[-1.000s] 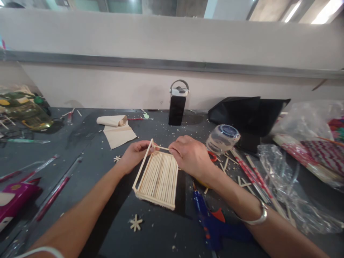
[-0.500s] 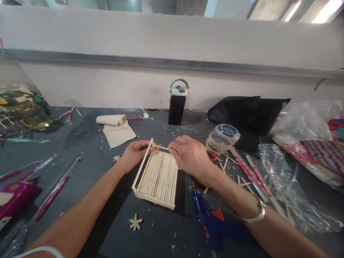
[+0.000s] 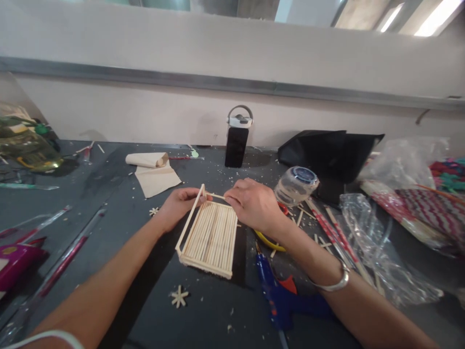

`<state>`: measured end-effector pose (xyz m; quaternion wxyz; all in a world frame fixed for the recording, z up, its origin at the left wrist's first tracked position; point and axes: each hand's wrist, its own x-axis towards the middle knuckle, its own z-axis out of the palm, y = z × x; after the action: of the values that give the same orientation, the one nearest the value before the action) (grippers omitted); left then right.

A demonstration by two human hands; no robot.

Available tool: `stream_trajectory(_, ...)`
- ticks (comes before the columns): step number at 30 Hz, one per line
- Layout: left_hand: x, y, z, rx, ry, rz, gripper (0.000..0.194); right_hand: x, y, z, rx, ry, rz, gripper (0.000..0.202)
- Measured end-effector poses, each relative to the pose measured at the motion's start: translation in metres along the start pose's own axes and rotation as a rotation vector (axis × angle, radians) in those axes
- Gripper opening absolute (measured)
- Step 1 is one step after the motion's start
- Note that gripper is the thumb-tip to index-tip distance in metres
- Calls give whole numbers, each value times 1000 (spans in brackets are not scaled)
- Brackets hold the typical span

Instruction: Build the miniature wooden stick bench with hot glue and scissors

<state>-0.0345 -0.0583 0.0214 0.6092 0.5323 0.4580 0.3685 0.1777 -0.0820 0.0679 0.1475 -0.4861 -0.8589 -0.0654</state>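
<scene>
A small panel of pale wooden sticks (image 3: pixel 211 235) laid side by side rests on the dark table, with a raised stick rail along its left side. My left hand (image 3: pixel 178 208) is closed around the far left corner, its fingertips at a short upright. At the far edge, a thin wooden stick (image 3: pixel 216 196) runs from that corner to my right hand (image 3: pixel 255 204), which pinches its right end. The right fingertips are partly hidden behind the knuckles. Below my right forearm lies a blue glue gun (image 3: pixel 279 291) with a red trigger.
Star-shaped stick pieces (image 3: pixel 179 296) lie near the panel. Beyond stand a clear jar (image 3: pixel 296 186), a bottle with a phone (image 3: pixel 236 148) against it, and a brown paper piece (image 3: pixel 158 179). Yellow-handled scissors (image 3: pixel 269 242), plastic wrap (image 3: pixel 370 242) and stick scraps are at right; a magenta tool (image 3: pixel 20 266) at left.
The view has shifted slightly, so everything sits a little further left. Both hands keep their hold on the panel and the stick, with hardly any movement; more of the yellow scissor handle shows.
</scene>
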Motion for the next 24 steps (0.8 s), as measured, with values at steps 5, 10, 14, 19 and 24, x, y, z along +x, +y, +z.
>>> stream_trajectory(5, 0, 0, -1, -9, -13, 2, 34, 2, 5, -5, 79, 16, 7, 30)
stream_trajectory(10, -2, -2, -4, 12, -51, -11, 35, 1, 17, -19, 310, 139, 94, 23)
stream_trajectory(14, -2, -5, -6, -7, -66, -44, 39, -8, 26, -26, 409, 95, 223, 17)
stream_trajectory(19, -1, -6, -6, -5, -63, -52, 40, -24, 28, -12, 549, -80, 314, 15)
stream_trajectory(24, -2, -2, -4, 43, -66, -35, 42, -30, 22, 3, 680, -30, 330, 12)
